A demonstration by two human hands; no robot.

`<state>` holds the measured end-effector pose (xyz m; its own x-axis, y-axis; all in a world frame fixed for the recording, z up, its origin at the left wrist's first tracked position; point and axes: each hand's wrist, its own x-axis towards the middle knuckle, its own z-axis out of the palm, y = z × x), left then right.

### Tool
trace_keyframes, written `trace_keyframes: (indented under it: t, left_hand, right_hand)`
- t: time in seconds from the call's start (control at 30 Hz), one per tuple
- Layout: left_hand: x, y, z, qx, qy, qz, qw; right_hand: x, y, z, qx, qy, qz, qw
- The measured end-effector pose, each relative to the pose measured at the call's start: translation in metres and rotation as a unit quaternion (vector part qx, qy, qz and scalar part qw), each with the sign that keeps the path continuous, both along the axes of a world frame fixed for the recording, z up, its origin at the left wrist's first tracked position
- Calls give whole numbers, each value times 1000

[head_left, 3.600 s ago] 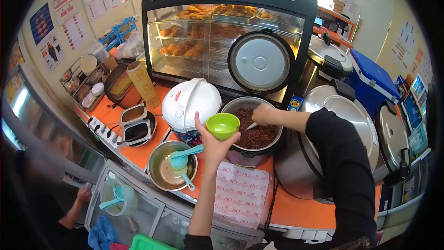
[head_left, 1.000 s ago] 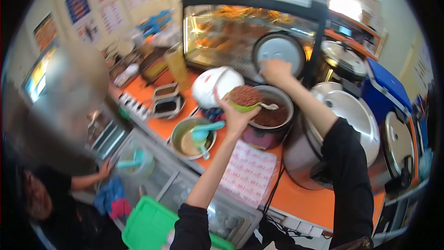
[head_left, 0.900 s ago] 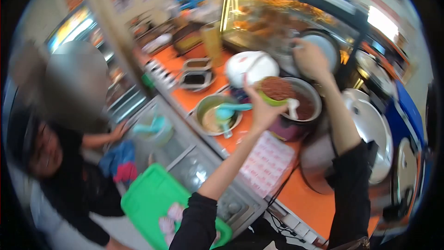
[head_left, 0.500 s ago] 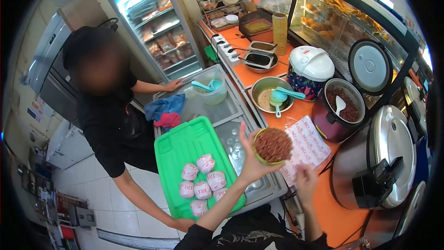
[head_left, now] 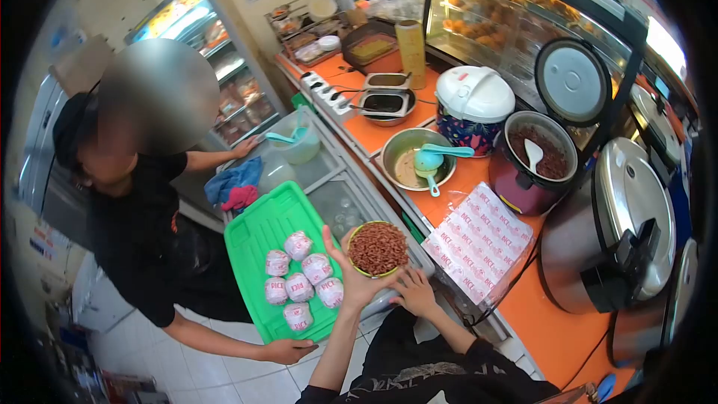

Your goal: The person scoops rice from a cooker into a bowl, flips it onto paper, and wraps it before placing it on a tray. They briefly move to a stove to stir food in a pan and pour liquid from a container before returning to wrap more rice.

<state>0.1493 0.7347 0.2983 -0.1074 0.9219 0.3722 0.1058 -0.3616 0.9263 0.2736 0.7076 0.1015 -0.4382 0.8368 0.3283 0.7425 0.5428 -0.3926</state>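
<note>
My left hand [head_left: 359, 284] grips a small bowl with a yellow-green rim [head_left: 374, 275], heaped with reddish-brown cooked rice [head_left: 378, 248]. Close at the bowl's lower right side is my right hand [head_left: 416, 293], empty, its fingers stretched out. To the left, several round paper-wrapped bundles marked "RICE" [head_left: 299, 286] sit on a green plastic lid [head_left: 254, 228]. Printed wrapping paper [head_left: 482, 243] lies flat on the orange counter to the right.
A co-worker [head_left: 142, 239] in black stands left, one hand at the green lid's near corner. An opened rice cooker [head_left: 508, 187] with a white paddle [head_left: 533, 155], a metal bowl [head_left: 396, 172] with turquoise scoops, and a large steel cooker [head_left: 576, 232] line the counter.
The rice bowl in my left hand has moved left and down in view. My right hand has left the wrapping paper and come beside the bowl. The whole view has shifted; the co-worker's head has turned.
</note>
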Motion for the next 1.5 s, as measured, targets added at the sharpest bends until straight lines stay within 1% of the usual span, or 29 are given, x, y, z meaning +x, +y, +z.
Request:
trace_keyframes:
  t: [0.07,0.17,0.23,0.33,0.37,0.4,0.43,0.5,0.53,0.6,0.63,0.67,0.7,0.73,0.77,0.8,0.83,0.87,0.9,0.93,1.03,1.17,1.2,1.27,1.33,1.37,1.4,1.47,1.5]
  left_hand:
    - [-8,13,0,6,28,-1,1000]
    - [-21,33,-4,5,50,-9,999]
    - [-27,45,-9,5,56,-21,998]
    - [-31,56,-26,-30,9,-80,996]
    - [-32,61,-30,-40,-4,-96,995]
    - [-28,64,-31,-53,6,-113,992]
    - [-15,71,-39,-73,-9,-158,985]
    - [24,73,-50,-96,-22,-219,971]
    - [43,73,-64,-87,-3,-239,967]
    - [79,77,-98,-78,38,-276,957]
    - [94,80,-103,-79,62,-296,950]
    - [104,84,-107,-86,7,-350,933]
    - [108,94,-109,-69,104,-380,917]
    - [108,105,-113,-53,201,-404,891]
    - [108,118,-119,-36,297,-423,855]
    - [108,134,-136,-57,324,-459,825]
    - [112,144,-157,-34,356,-442,823]
    - [116,153,-177,-11,389,-424,817]
    - [116,163,-189,22,411,-407,815]
    - [120,169,-195,17,404,-403,821]
    - [123,173,-200,-4,496,-403,769]
    - [127,169,-190,-8,514,-385,766]
    - [125,163,-189,-10,508,-362,781]
    - [121,147,-186,-12,490,-307,816]
    - [102,123,-176,-67,474,-278,833]
    - [94,118,-172,-86,461,-262,844]
    - [85,114,-169,-93,466,-260,841]
    - [70,103,-166,-116,473,-257,835]
    - [67,104,-168,-123,469,-266,833]
  right_hand:
    - [-12,22,-2,10,8,-6,1000]
    - [-31,53,5,-42,-26,-19,999]
    - [-43,72,7,-33,-21,-30,999]
    - [-52,99,11,-181,-21,-33,983]
    - [-40,97,17,-310,300,-35,901]
    - [-23,87,51,-387,588,-29,710]
    - [-5,76,76,-404,803,-27,437]
    - [18,63,101,-353,871,-30,340]
    - [29,59,105,-325,900,-29,289]
    - [55,61,88,-252,917,-89,295]
    - [68,61,81,-217,923,-118,295]
    - [82,61,77,-188,912,-144,336]
    - [99,62,73,-161,898,-167,373]
    - [113,62,72,-117,899,-159,390]
    - [129,65,70,-85,814,-246,519]
    - [144,69,67,-51,703,-324,631]
    - [152,73,63,-17,572,-392,720]
    - [150,79,55,-4,422,-427,800]
    - [139,88,50,19,248,-448,859]
    - [132,92,38,31,74,-455,887]
    - [116,102,20,-30,-63,-472,879]
    - [123,105,25,-189,-31,-454,870]
    - [127,106,43,-220,18,-457,861]
    - [138,108,100,-271,108,-457,840]
    - [154,70,121,-156,207,-457,851]
    - [159,37,106,-68,231,-505,829]
    - [159,-4,81,15,252,-547,798]
    - [155,-72,38,40,252,-682,685]
    - [158,-87,18,62,228,-732,640]
